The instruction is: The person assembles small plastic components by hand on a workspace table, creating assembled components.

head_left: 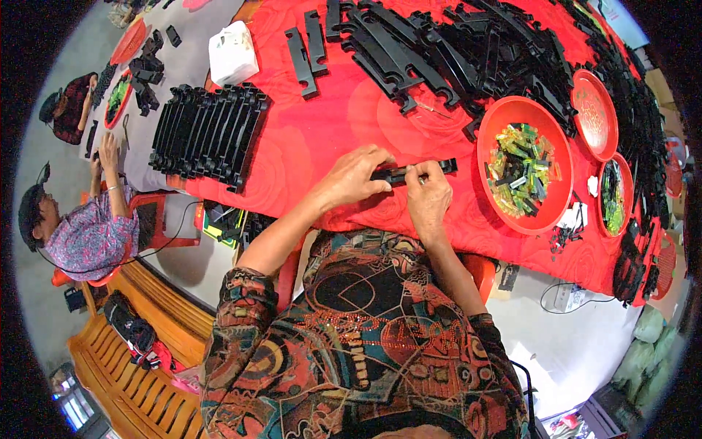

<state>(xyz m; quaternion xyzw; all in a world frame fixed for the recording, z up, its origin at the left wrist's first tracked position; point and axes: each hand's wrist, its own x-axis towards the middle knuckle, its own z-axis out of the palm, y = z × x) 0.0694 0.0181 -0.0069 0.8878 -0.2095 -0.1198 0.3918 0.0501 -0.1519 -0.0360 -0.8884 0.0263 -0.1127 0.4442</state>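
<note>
Low over the table's near edge, a long black plastic strip [447, 166] lies crosswise between my hands. My left hand [357, 175] is closed round its left end, thumb along the near side. Thumb and fingers of my right hand [430, 192] are pinched together at the strip's right part; whether a small piece sits in that pinch is hidden. Right of my hands stands a red bowl [488, 183] of small yellow, green, clear and black pieces. Beyond them lies a heap of similar black strips [446, 51].
A neat row of black strips [208, 135] lies at left, below a white tissue pack [233, 53]. Two more red dishes [595, 113] stand at right. Another person [84, 227] works at the far left, near a wooden bench [139, 366]. Red cloth [307, 157] covers the table.
</note>
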